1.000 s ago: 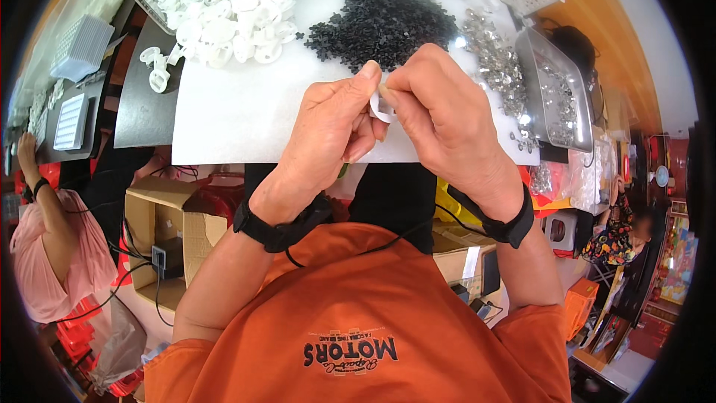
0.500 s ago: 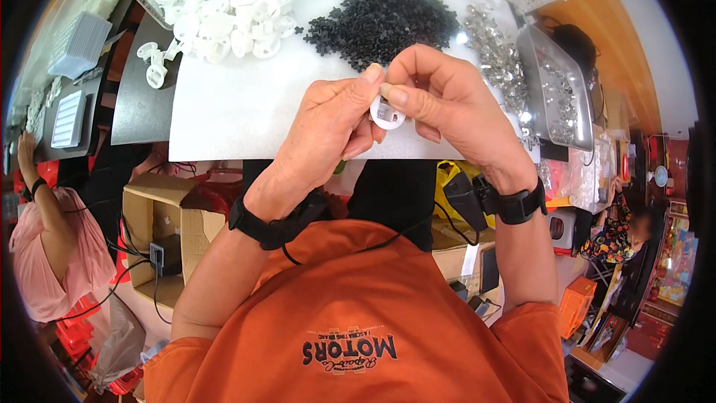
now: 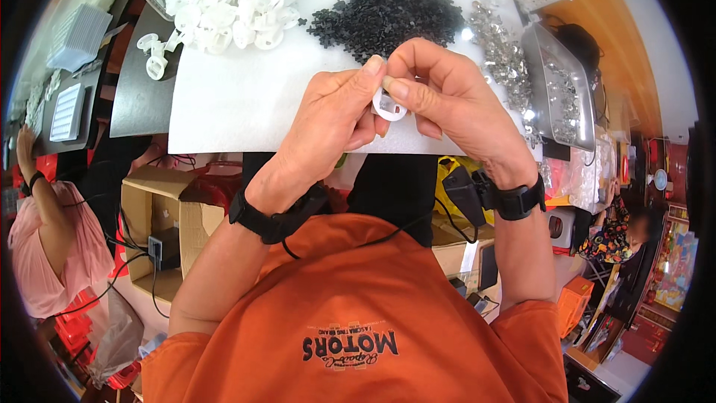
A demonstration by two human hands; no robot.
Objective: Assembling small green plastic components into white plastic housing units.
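Between my hands, just above the front part of the white work surface, is a small round white plastic piece [image 3: 388, 108] with a cut-out in its middle. My left hand [image 3: 328, 116] pinches it from the left with thumb and fingers. From the right, my right hand [image 3: 447, 101] presses its thumb onto the upper part of the piece, fingers curled behind. The thumbs cover its top, so whatever lies under them is hidden. Beyond my hands lies a heap of small black parts [image 3: 384, 11].
A big pile of white plastic pieces [image 3: 231, 4] is at the far left of the white board [image 3: 231, 108]. Shiny metal parts [image 3: 501, 56] lie to the right, beside a clear tray [image 3: 556, 86] of more. A co-worker's arm [image 3: 48, 209] shows at far left.
Both hands keep their grip on the white plastic piece, with only slight finger movement. The whole view has shifted a little.
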